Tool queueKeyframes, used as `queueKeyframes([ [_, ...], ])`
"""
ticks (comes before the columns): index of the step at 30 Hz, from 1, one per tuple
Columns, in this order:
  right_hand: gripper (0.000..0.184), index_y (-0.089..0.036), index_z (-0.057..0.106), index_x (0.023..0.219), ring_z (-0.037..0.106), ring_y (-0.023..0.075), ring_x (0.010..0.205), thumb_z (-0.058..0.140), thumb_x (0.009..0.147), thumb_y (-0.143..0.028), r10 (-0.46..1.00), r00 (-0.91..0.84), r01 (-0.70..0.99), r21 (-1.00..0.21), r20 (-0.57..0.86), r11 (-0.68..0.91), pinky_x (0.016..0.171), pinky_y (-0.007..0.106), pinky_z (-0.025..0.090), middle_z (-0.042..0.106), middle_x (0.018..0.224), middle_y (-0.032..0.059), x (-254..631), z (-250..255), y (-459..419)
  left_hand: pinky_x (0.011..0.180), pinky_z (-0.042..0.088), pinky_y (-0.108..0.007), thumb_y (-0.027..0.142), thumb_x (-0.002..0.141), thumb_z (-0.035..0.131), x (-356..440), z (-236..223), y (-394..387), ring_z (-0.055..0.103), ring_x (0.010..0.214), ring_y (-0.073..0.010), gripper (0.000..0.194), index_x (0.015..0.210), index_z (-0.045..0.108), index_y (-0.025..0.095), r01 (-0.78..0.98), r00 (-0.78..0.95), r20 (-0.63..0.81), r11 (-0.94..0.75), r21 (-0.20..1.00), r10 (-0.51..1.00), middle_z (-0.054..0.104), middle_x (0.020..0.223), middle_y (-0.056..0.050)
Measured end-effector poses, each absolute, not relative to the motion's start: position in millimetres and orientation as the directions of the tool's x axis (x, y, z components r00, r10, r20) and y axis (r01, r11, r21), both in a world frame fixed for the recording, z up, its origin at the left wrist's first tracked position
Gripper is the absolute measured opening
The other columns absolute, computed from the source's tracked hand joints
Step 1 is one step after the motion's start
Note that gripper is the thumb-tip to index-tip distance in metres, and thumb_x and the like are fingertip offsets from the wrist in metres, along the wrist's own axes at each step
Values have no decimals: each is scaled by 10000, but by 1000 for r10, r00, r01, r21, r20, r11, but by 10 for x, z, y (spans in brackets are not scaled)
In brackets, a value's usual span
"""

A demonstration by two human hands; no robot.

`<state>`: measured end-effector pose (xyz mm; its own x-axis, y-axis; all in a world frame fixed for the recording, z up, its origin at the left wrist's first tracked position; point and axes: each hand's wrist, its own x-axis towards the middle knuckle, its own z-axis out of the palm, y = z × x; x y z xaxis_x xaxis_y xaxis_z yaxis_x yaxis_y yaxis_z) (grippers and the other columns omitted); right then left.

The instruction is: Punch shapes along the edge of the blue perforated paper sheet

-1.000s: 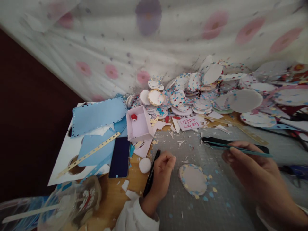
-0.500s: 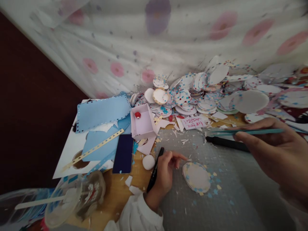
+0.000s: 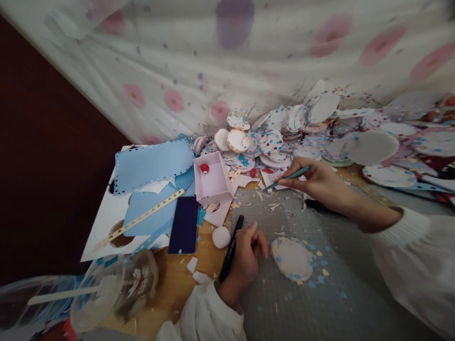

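Note:
My right hand (image 3: 322,184) pinches teal tweezers (image 3: 292,175), tips pointing down-left over the back of the grey cutting mat (image 3: 320,303). My left hand (image 3: 247,253) rests on the mat's left edge, its fingers loosely bent and apart with nothing seen in them. Beside it lies a black marker pen (image 3: 229,253). Just right of the left hand is a round white paper disc (image 3: 292,259) with blue and yellow paper bits around its rim. Loose heart and star bits (image 3: 322,272) are scattered to the disc's right.
A pink box (image 3: 213,182) holds a small red-and-white piece. A phone (image 3: 184,225), blue card (image 3: 152,166) and plastic cup (image 3: 97,293) stand to the left. Decorated discs (image 3: 272,142) pile along the back. A black pen-like tool (image 3: 318,205) lies partly under my right hand.
My right hand has moved left and away from me with the tweezers, from the right side to the mat's back edge. My left hand's fingers have drawn back from the disc and curled.

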<state>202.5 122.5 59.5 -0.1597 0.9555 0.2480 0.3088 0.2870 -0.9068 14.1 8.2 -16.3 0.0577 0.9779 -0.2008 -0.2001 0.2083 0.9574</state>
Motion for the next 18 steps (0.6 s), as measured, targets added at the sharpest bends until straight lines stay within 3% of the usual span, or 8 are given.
queueKeyframes([
  [9,509,-243,610,639,552,175,648,760,667,-729,920,-271,368,-853,283,371,645,314,417,630,652,-5,2012,567,1312,538,251,-355,745,892,388,135,-186,90,294,443,-127,742,340,364,249,-160,34,-197,200,967,980,265,367,12],
  [18,509,-211,669,709,599,194,697,739,719,-715,928,-258,457,-812,268,362,676,335,445,681,716,45,2360,541,1150,549,261,-350,695,925,404,107,-269,85,313,443,-129,726,356,397,245,-145,47,-158,164,976,986,307,371,10],
])
